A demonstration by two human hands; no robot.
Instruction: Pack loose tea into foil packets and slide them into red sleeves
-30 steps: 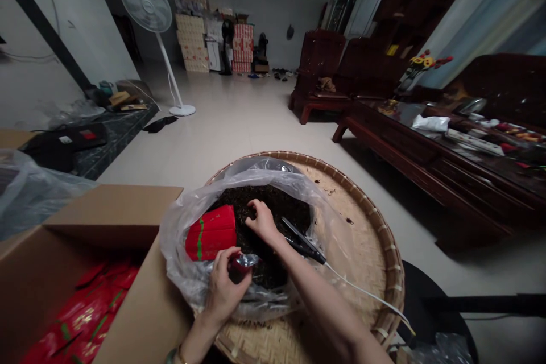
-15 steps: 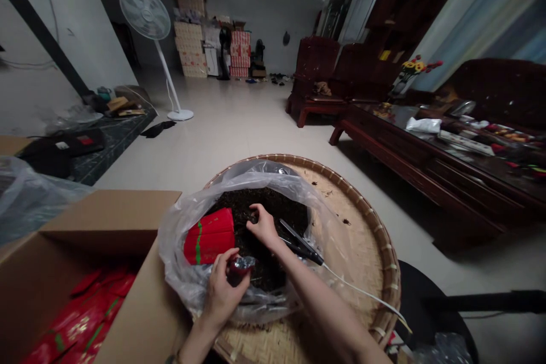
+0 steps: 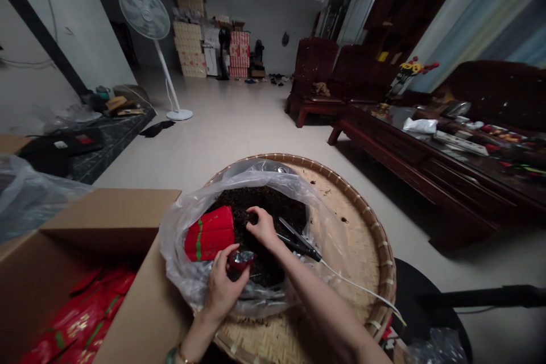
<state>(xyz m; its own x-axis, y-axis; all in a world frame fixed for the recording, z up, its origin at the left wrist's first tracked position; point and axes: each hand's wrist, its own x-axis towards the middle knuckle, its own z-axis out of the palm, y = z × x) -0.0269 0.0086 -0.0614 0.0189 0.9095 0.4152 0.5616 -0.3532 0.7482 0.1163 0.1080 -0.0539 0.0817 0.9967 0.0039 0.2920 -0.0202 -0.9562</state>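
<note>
My left hand (image 3: 226,287) grips a small dark-red foil packet (image 3: 241,259) with a silvery opening facing up. Dark, loose dried leaves (image 3: 273,199) fill a clear plastic bag (image 3: 179,273) with its rim folded wide. Over the leaves my right hand (image 3: 263,228) is curled in a pinch, with some dark leaf at its fingertips. Left of that hand, a bundle of flat red packets (image 3: 211,234) with a green stripe rests in the bag. A black hair-straightener-like clamp (image 3: 301,243) with a white cord lies at the bag's right side, near my right wrist.
A round woven bamboo tray (image 3: 362,250) sits under the bag. At the left stands an open cardboard box (image 3: 140,290) holding red packets (image 3: 81,318). A black round stool-like base (image 3: 426,307) is at the right. Beyond are a white fan (image 3: 162,62) and a dark wooden table (image 3: 409,165).
The packet in my left hand has tilted, and its silvery opening shows more. My right hand stays over the leaves, with slightly more leaf at its fingertips. The view has shifted slightly.
</note>
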